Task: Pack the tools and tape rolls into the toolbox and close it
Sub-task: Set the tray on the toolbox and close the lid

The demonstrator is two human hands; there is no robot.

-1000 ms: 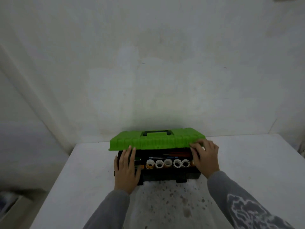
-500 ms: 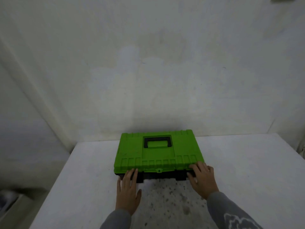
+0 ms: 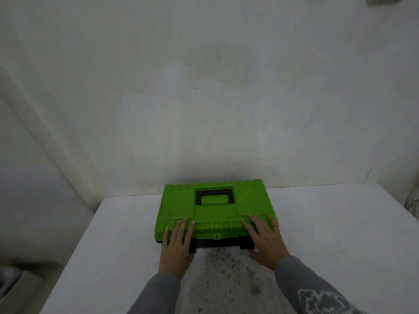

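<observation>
Head view: both your hands lie flat on the toolbox (image 3: 215, 214), and neither grips anything. Left hand (image 3: 178, 248): fingers straight and slightly spread, fingertips (image 3: 186, 227) on the ribbed front strip of the green lid (image 3: 179, 205). Its palm hangs past the box front, over the table (image 3: 328, 234). Right hand (image 3: 266, 243): same posture, fingers extended over the lid's front right corner. The thumb sits low by the box front; can't tell if it touches anything there.

The toolbox is directly ahead of your hands, lid down on the black base (image 3: 217, 243). Only a thin band of that base shows under the lid's front edge, between your two hands. Contents are hidden by the lid.

Black handle (image 3: 215, 196) lies folded flat in its recess on the lid top, beyond your fingertips and roughly centred between the hands.

There are two black latches on the box front. One (image 3: 192, 245) is just beside your left hand on its inner side, the other (image 3: 246, 245) just beside your right thumb. Snapped or not: can't tell.

A small green tab (image 3: 217, 236) sits at the lid's front centre, midway between the hands.

Grey sleeves (image 3: 158, 288) cover both wrists; the right one carries a pale print (image 3: 322, 300). A dark speckled patch (image 3: 226, 273) marks the table between your forearms. A pale wall (image 3: 204, 109) rises just beyond the box.
</observation>
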